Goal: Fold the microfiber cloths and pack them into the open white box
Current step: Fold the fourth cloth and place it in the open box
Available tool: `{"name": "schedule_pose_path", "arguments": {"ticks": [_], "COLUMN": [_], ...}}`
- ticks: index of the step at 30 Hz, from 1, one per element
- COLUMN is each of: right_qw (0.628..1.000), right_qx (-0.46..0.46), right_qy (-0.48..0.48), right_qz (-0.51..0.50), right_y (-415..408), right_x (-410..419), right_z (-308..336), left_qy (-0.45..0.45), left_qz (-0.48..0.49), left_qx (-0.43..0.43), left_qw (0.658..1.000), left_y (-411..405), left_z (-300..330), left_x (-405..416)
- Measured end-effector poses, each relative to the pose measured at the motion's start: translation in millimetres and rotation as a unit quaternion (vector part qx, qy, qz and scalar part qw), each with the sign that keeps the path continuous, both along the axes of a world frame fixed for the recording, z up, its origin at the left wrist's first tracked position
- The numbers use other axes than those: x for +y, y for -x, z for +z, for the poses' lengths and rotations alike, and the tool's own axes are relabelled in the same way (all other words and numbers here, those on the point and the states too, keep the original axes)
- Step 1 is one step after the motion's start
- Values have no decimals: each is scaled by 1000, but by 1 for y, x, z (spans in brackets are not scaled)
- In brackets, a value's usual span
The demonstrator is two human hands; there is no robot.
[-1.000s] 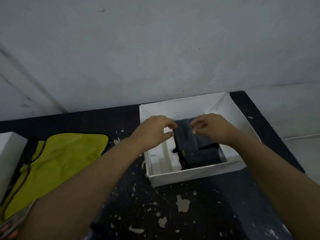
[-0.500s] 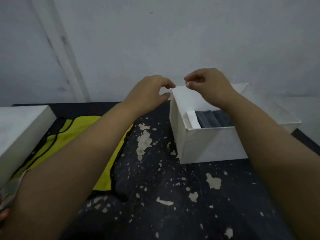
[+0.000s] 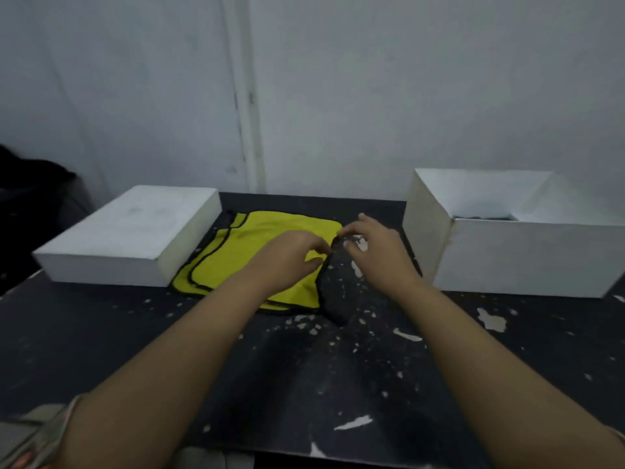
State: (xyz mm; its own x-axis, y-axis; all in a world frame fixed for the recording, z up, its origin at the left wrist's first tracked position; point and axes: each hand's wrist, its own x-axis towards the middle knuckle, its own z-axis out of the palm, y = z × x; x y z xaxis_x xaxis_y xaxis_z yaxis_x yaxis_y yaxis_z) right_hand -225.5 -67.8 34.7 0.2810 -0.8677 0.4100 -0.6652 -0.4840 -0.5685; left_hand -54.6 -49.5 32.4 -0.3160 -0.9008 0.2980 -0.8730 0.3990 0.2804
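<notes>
A stack of yellow microfiber cloths (image 3: 257, 245) with black trim lies flat on the dark table, between two white boxes. Both hands meet at its far right corner. My right hand (image 3: 375, 252) pinches that corner, which is raised a little and shows a dark edge. My left hand (image 3: 294, 258) rests on the cloth with its fingertips closed on the same edge. The open white box (image 3: 527, 258) stands to the right, and only a thin strip of the grey folded cloths (image 3: 480, 217) inside shows over its wall.
A closed white box (image 3: 128, 231) lies at the left, touching the yellow stack. The black table (image 3: 304, 384) is flecked with white chipped patches. A grey wall runs behind. Something dark (image 3: 27, 177) sits off the table's far left.
Both hands left the open white box, where they had set a grey cloth down, and moved left to the yellow stack. My view swung left, so the box now sits at the right.
</notes>
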Motion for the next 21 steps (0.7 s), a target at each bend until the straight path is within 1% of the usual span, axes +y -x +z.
{"name": "schedule_pose_path", "arguments": {"ticks": [5, 9, 12, 16, 18, 21], "right_qw": [997, 995, 992, 993, 993, 993], "right_qx": [34, 41, 43, 19, 19, 18], "right_qy": [-61, -84, -107, -114, -114, -111], "right_qz": [39, 43, 43, -1, -10, -17], "right_y": [-39, -55, -63, -64, -65, -67], "right_x": [25, 31, 36, 38, 37, 36], "right_z": [-38, -56, -70, -86, -88, -88], "left_qy": [-64, -101, -72, -16, 14, 57], "left_qz": [37, 30, 21, 49, 60, 90], "left_qx": [-6, 19, 40, 69, 59, 12], "left_qw": [997, 994, 996, 996, 996, 994], "left_y": [-45, -64, -70, -68, -65, -58], "left_z": [-38, -57, -69, -82, -85, -86], "left_x": [22, 28, 33, 38, 38, 36]}}
